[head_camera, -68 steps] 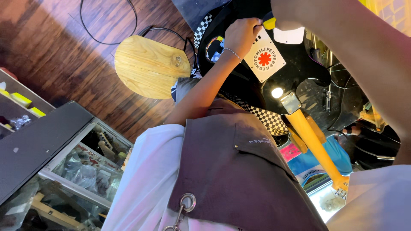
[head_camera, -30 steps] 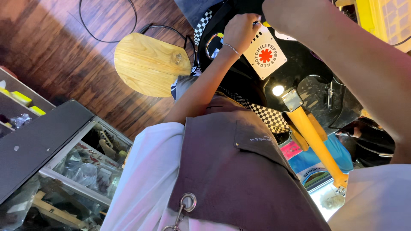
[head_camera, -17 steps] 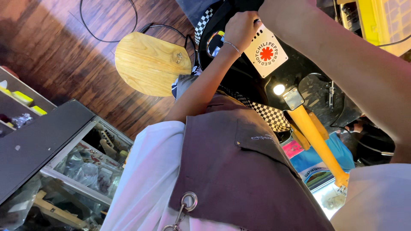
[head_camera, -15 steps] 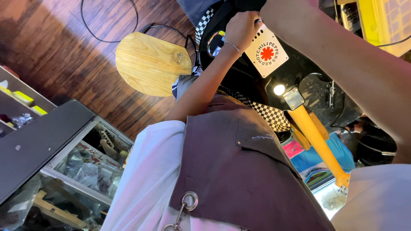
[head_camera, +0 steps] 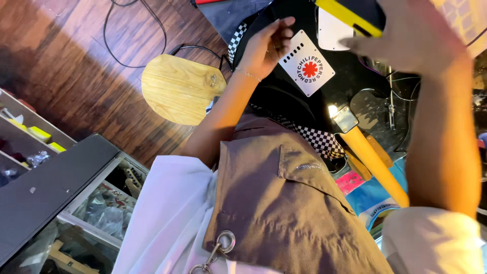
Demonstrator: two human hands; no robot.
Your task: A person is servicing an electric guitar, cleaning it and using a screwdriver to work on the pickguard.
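I see my left hand (head_camera: 266, 48) resting loose, fingers (head_camera: 284, 23) uncurled, on the black guitar body (head_camera: 284, 96) beside its white square plate (head_camera: 307, 68), steadying it, while my right hand (head_camera: 411, 35) above the plate grips a yellow tool (head_camera: 347, 15).

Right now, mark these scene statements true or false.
1. The left hand is beside the white plate on the black guitar body. True.
2. The stool seat is red plastic. False: it is pale wood.
3. The floor is dark wood. True.
4. The right hand rests on the stool seat. False: it is over the guitar body, by a yellow-edged object.
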